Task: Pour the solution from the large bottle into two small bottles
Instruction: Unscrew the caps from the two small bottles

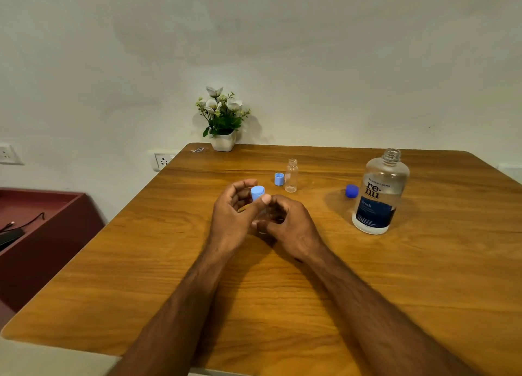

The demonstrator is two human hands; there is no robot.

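Head view: I see left hand (230, 211) pinching the light-blue cap (257, 192), right hand (288, 223) wrapped round the small bottle (264, 216).

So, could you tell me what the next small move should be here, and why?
Probably lift the light blue plastic cap away and set it on the wooden table. The left hand pinches it above the small clear bottle in the right hand's grip, while the large clear solution bottle already stands uncapped.
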